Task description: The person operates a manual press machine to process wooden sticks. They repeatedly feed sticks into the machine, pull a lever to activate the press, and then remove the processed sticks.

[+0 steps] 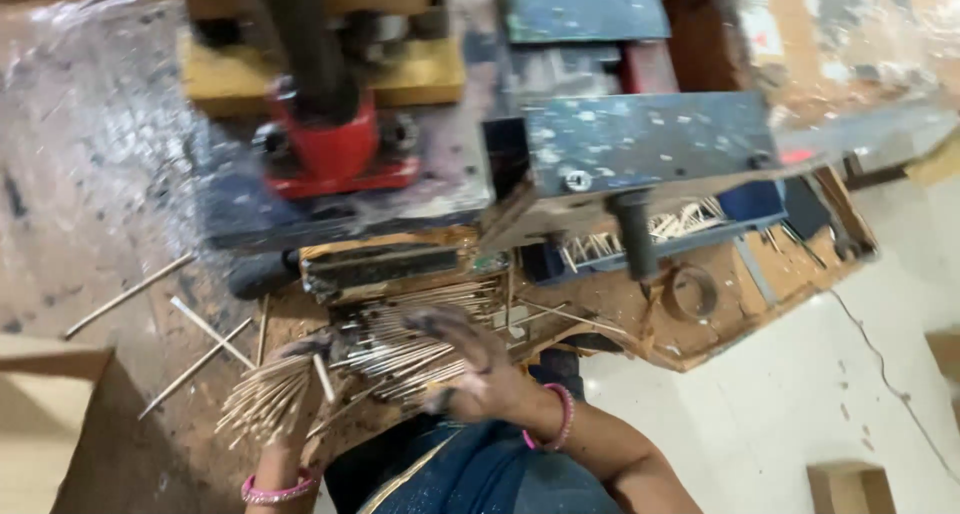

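Observation:
My left hand [290, 399] grips a bundle of thin pale sticks [262, 399] that fans out toward the lower left. My right hand [470, 364], blurred and dust-stained, rests with spread fingers on a loose pile of the same sticks [420, 329] lying on the work surface. Both wrists wear pink bangles. The pile sits right below the dark feed slot [385, 266] of a metal machine. The machine's red part [335, 149] and black post [305, 34] stand above it.
Loose sticks [195, 339] lie scattered on the brown surface at left. A blue tray with more sticks [660, 229] sits under the machine's grey plate [640, 139]. A black handle [635, 234] and a ring [692, 292] lie at right. A cardboard box [40, 424] is at lower left.

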